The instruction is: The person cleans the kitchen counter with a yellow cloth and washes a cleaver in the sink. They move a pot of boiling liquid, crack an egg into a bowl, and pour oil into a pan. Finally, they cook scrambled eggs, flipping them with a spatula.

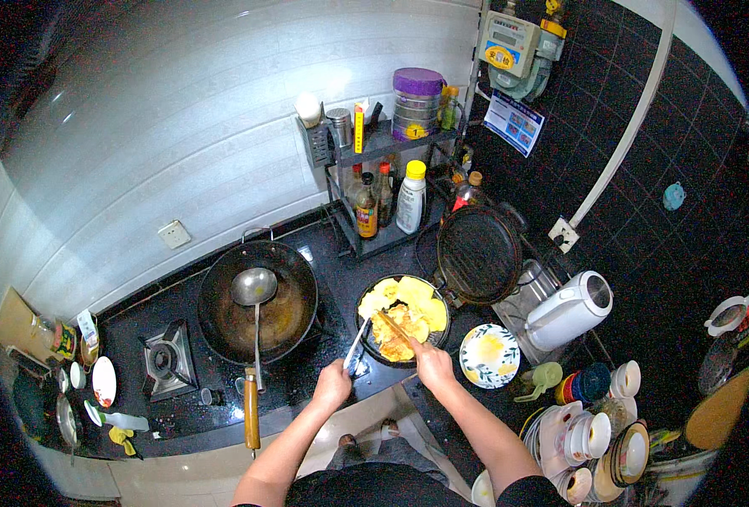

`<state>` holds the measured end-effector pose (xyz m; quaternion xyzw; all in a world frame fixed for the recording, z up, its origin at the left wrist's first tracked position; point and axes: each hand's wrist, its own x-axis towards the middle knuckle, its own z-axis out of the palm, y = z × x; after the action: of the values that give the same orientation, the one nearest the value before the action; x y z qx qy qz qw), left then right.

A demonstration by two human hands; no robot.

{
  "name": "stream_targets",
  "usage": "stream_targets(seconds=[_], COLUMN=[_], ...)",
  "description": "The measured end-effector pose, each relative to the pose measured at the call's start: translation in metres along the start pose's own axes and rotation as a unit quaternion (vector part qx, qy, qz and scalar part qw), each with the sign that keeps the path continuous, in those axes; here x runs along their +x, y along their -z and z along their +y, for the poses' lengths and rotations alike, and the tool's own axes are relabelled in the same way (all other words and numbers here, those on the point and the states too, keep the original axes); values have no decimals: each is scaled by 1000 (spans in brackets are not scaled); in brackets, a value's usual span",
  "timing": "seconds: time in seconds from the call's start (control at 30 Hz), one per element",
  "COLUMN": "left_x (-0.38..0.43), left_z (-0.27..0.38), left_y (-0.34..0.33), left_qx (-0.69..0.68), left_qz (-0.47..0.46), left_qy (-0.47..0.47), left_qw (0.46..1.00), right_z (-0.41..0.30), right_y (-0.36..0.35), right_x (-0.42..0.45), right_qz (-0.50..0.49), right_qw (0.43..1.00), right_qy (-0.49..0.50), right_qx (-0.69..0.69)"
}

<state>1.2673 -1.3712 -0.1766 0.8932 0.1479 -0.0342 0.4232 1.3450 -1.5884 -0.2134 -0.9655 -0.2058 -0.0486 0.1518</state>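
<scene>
My left hand is closed around the handle of a slim light-coloured utensil, whose tip reaches the left edge of the food. In my right hand is a flat brown wooden utensil, its end resting on the browned pieces. Both work over a round black electric griddle, which holds yellow egg-like food and browned pieces. The griddle's ridged lid stands open behind it at the right. A plate with a leaf pattern lies just right of the griddle.
A wok with a metal ladle sits on the left; its wooden handle overhangs the counter's front edge. Behind stands a black rack of bottles. A white kettle-like appliance, cups and stacked bowls stand at the right.
</scene>
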Motion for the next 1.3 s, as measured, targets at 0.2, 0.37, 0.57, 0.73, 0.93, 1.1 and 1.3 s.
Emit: stream_targets(seconds=[0.2,0.37,0.57,0.73,0.93,1.1,1.3], left_x=[4,8,9,12,14,17,19], left_z=[-3,0,0,-2,3,-2,9], left_y=[-4,-9,-14,-19,-20,-27,-34], left_qx=[-4,-34,-17,-19,-7,-20,-12], left_qz=[-6,-17,-22,-31,-49,-52,-55], left_qy=[-5,-6,-21,-19,-18,-10,-57], left_qw=[1000,999,999,999,999,998,997], right_z=[9,15,18,25,28,38,39], right_y=[29,11,1,15,20,32,26], right_x=[-15,-25,-12,-20,-32,-53,-59], right_qz=[65,49,29,49,71,76,59], right_qw=[995,995,997,993,964,844,810], right_qy=[-73,-89,-67,-96,-177,-314,-329], right_qx=[23,-10,37,54,185,428,482])
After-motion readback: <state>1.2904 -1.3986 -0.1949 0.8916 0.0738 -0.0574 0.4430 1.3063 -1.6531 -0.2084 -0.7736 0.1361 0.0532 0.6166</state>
